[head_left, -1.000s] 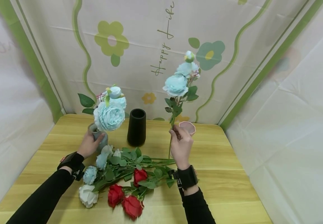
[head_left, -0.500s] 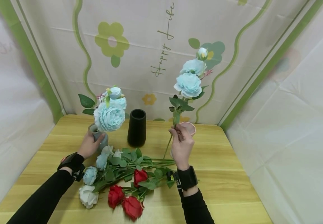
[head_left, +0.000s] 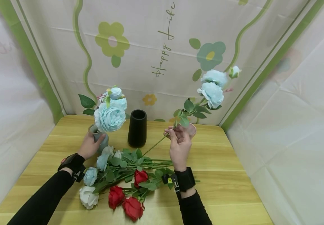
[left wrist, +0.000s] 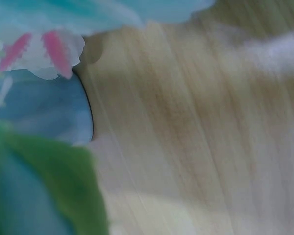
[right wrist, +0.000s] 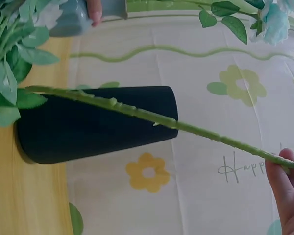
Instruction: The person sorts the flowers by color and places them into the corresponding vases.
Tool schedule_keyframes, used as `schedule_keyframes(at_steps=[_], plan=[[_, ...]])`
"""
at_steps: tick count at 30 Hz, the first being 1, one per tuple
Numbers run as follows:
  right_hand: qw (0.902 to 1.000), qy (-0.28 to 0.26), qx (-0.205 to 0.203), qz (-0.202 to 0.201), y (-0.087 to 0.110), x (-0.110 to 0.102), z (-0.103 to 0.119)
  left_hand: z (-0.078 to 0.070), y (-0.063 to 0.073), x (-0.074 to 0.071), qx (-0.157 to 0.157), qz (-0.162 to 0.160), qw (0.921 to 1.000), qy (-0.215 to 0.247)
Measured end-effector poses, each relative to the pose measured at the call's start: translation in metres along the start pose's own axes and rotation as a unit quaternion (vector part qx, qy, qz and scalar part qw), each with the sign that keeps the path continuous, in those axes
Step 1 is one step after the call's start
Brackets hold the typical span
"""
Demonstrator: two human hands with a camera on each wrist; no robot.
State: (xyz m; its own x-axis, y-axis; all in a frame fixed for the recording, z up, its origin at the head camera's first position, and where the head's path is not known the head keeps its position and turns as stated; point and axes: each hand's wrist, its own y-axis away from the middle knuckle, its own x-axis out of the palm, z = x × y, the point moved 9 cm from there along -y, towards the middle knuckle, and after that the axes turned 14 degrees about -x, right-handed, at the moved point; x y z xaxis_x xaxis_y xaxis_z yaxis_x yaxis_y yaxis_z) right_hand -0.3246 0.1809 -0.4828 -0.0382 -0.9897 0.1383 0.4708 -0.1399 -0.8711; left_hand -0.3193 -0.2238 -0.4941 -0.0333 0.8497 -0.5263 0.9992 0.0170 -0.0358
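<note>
My left hand (head_left: 90, 145) grips a grey-blue vase (head_left: 101, 142) at the table's left side. A light-blue peony stem (head_left: 110, 115) with a large bloom stands in that vase. At the right, my right hand (head_left: 181, 147) pinches a second light-blue peony stem (head_left: 212, 93) below its leaves. This one tilts, blooms to the upper right and bare stem end toward the lower left. In the right wrist view its green stem (right wrist: 137, 112) crosses in front of a black vase (right wrist: 98, 122), with fingertips (right wrist: 279, 171) on the stem.
The black vase (head_left: 137, 129) stands upright at the back middle. A pink cup-like vessel (head_left: 191, 128) is partly hidden behind my right hand. Red roses (head_left: 133, 207), a white rose (head_left: 88, 197) and more blue flowers (head_left: 90, 175) lie in front with green stems. A printed curtain (head_left: 162, 84) hangs behind.
The peony stem in my right hand has swung from nearly upright to tilted, its blooms moving right and down and its lower end moving left. My left hand and its vase have stayed put.
</note>
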Motion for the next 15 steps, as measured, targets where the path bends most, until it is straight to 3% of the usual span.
schedule_keyframes(at_steps=[2, 6, 10, 15], plan=[[0.9999, -0.01, -0.005, 0.008, -0.014, 0.015, 0.031, -0.001, 0.001, 0.0, 0.0, -0.001, 1.0, 0.0], [0.9997, -0.024, 0.006, -0.005, -0.053, 0.052, 0.115, -0.003, 0.002, 0.0, -0.005, 0.003, 1.0, 0.0], [0.9986, -0.025, 0.034, -0.03, -0.065, 0.066, 0.141, -0.004, 0.004, 0.0, -0.011, 0.008, 0.9999, -0.005], [0.9984, -0.018, 0.036, -0.041, -0.061, 0.069, 0.136, -0.006, 0.005, -0.001, -0.006, 0.006, 1.0, -0.001]])
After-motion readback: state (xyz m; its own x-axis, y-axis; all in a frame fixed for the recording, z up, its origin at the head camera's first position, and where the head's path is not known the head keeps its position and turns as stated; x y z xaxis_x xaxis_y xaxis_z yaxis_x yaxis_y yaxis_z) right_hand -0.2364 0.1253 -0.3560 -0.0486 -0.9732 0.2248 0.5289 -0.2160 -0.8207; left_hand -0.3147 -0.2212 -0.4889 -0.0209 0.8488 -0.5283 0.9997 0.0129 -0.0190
